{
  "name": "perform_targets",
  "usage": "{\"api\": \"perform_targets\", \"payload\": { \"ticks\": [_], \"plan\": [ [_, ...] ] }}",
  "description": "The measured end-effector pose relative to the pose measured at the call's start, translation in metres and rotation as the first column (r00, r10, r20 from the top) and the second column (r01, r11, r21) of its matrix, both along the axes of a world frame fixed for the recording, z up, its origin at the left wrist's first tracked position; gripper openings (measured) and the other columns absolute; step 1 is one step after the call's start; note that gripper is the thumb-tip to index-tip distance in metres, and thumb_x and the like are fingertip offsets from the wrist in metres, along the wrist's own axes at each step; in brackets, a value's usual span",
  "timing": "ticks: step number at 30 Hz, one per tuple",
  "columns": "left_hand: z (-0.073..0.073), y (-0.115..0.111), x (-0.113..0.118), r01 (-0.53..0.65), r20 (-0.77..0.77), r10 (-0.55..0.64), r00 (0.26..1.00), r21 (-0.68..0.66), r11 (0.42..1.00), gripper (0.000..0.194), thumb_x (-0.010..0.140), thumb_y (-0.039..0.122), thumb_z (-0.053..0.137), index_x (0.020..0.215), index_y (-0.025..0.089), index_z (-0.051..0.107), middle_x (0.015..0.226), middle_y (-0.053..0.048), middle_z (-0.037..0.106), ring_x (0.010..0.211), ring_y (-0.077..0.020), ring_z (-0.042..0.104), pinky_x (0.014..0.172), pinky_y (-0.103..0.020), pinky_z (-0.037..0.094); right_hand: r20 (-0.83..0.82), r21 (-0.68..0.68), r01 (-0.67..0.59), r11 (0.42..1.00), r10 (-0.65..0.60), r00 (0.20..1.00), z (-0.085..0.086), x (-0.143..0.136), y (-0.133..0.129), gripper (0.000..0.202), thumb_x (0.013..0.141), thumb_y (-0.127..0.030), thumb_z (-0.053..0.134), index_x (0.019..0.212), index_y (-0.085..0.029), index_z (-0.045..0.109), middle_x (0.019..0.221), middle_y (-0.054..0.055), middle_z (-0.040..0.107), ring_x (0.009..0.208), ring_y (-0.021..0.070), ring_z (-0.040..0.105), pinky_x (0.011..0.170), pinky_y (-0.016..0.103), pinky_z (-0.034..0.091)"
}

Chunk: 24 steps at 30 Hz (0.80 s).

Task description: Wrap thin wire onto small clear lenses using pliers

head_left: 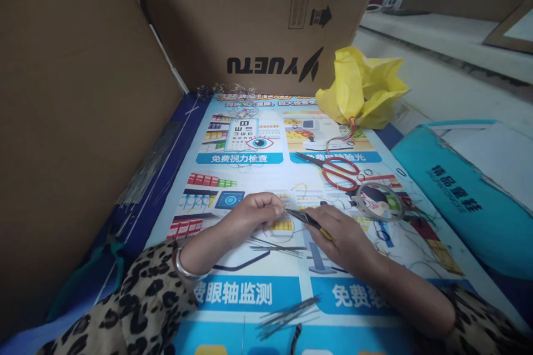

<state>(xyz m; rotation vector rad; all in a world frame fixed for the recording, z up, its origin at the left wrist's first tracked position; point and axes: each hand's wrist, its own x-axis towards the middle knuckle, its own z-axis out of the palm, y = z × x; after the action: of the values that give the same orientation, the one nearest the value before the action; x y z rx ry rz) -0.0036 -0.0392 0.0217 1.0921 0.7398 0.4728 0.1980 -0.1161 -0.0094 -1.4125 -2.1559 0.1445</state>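
Near the middle of the printed sheet (pixel 266 180), my left hand (pixel 259 211) is closed in a pinch; what it holds is too small to name. My right hand (pixel 339 230) is wrapped round dark-jawed pliers (pixel 307 218) with a yellow handle. The pliers' tip points left and meets the left fingertips. Below the hands lie thin dark wires (pixel 277 247), and a second bundle of wires (pixel 287 316) rests nearer the front edge. Red-handled scissors (pixel 339 171) lie beyond my right hand, beside a roll of clear tape (pixel 381 201).
A cardboard box (pixel 258 16) stands at the back, with another cardboard panel (pixel 70 94) at left. Yellow crumpled paper (pixel 362 89) sits back right, a teal box (pixel 466 194) at right. Teal-handled pliers (pixel 119 258) and a pile of wires (pixel 147 163) are at left.
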Motion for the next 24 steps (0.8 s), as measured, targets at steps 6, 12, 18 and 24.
{"api": "perform_targets", "payload": {
  "ticks": [6, 12, 18, 24],
  "plan": [
    [-0.0022, 0.0012, -0.0016, 0.032, 0.117, -0.021, 0.993, -0.09, 0.995, 0.023, 0.068, 0.033, 0.066, 0.07, 0.013, 0.056, 0.041, 0.008, 0.037, 0.039, -0.003, 0.024, 0.044, -0.022, 0.014, -0.004, 0.026, -0.017, 1.0, 0.018, 1.0, 0.0018, 0.0004, 0.0009, 0.026, 0.085, -0.021, 0.046, 0.109, -0.017, 0.054, 0.09, 0.008, 0.063, 0.084, 0.0174, 0.058, 0.074, 0.031, 0.05],
    [-0.002, 0.0005, -0.0023, 0.086, 0.136, -0.07, 0.988, -0.112, 0.99, 0.022, 0.069, 0.032, 0.066, 0.068, 0.012, 0.056, 0.04, 0.008, 0.037, 0.039, -0.0033, 0.025, 0.045, -0.022, 0.016, 0.036, 0.067, -0.042, 0.997, 0.04, 0.999, 0.0021, 0.0013, 0.0019, 0.025, 0.085, -0.02, 0.047, 0.108, -0.017, 0.054, 0.089, 0.008, 0.063, 0.082, 0.0176, 0.057, 0.074, 0.032, 0.05],
    [-0.0009, -0.0005, -0.0023, 0.101, 0.161, -0.08, 0.984, -0.125, 0.987, 0.021, 0.07, 0.031, 0.065, 0.069, 0.012, 0.057, 0.041, 0.007, 0.037, 0.039, -0.0033, 0.024, 0.044, -0.022, 0.014, 0.077, 0.121, -0.067, 0.99, 0.057, 0.995, 0.0013, 0.0033, 0.0023, 0.028, 0.084, -0.019, 0.048, 0.111, -0.016, 0.051, 0.09, 0.009, 0.062, 0.083, 0.0187, 0.056, 0.076, 0.035, 0.049],
    [-0.0049, -0.0007, -0.0044, 0.176, 0.219, -0.141, 0.965, -0.149, 0.973, 0.018, 0.073, 0.029, 0.062, 0.072, 0.012, 0.056, 0.041, 0.008, 0.034, 0.038, -0.0038, 0.024, 0.043, -0.021, 0.015, 0.104, 0.12, -0.094, 0.988, 0.081, 0.991, -0.0007, 0.0064, 0.0014, 0.031, 0.082, -0.018, 0.049, 0.113, -0.017, 0.05, 0.091, 0.008, 0.062, 0.083, 0.019, 0.056, 0.077, 0.036, 0.049]
  ]
}}
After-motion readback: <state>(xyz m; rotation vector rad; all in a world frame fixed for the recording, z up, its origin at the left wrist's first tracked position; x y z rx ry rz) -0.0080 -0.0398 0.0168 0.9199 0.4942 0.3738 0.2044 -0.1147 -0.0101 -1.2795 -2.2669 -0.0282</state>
